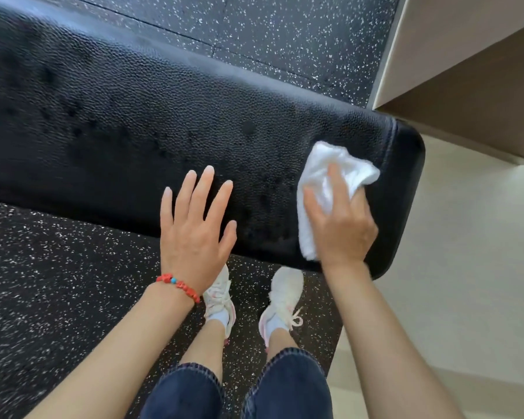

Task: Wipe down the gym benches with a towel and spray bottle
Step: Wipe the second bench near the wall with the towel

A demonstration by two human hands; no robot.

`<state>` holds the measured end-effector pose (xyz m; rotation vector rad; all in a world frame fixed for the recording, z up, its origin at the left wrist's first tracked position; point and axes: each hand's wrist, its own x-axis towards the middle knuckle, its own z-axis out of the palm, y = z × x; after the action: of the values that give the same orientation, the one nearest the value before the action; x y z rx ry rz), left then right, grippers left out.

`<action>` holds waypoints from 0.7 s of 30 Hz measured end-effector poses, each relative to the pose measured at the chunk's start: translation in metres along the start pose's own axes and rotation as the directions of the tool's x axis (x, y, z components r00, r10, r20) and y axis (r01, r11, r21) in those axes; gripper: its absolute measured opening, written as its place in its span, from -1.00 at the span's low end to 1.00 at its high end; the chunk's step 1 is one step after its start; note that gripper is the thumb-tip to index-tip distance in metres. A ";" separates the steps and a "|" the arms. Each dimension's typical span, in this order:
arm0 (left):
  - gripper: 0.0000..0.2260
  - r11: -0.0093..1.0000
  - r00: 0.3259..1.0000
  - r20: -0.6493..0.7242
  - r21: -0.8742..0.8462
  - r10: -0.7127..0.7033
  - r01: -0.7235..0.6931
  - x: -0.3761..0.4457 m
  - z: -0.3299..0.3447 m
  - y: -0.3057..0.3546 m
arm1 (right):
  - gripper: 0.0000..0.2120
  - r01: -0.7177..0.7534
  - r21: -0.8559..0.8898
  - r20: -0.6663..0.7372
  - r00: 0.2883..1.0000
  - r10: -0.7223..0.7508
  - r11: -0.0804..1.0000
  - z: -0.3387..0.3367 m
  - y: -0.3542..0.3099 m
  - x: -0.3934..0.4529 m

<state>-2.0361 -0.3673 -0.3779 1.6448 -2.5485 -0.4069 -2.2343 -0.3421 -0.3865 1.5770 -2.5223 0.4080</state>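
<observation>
1. Both hands are over the black bench pad. The right hand grips a white towel, with the fingers curled into the bunched cloth, and it presses the towel on the pad close to its right end.
2. The left hand is flat, with fingers straight and spread. It lies over the near edge of the pad, to the left of the towel and apart from it. Whether the palm really touches the pad, I cannot tell.
3. On the left wrist there is a red bead bracelet with one blue bead.
4. The towel is crumpled; one part hangs down beside the right palm, over the near side of the pad.
5. The pad has a pebbled surface and a rounded end with a seam. It runs from the upper left to the right of the view. Some darker spots show on its surface.
6. Below the hands, two white sneakers stand on the black speckled floor, just beside the near edge of the bench. The legs wear dark blue jeans.
7. To the right, the speckled floor ends and a pale floor begins. A beige wall is at the upper right.
</observation>
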 end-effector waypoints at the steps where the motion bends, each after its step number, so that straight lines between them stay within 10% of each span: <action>1: -0.56 1.000 1.000 -0.015 0.012 -0.011 0.011 0.001 0.000 -0.007 | -0.65 -0.008 -0.008 -0.032 0.999 0.007 1.000 0.006 -0.001 0.020; 21: -0.55 0.999 0.992 -0.125 0.044 0.016 -0.010 0.007 0.015 -0.028 | -0.66 0.327 -0.051 -0.103 0.938 -0.330 0.944 0.028 -0.029 0.060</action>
<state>-2.0173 -0.3818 -0.4006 1.6125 -2.4918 -0.2406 -2.2343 -0.4139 -0.3938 1.8628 -2.1192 0.3938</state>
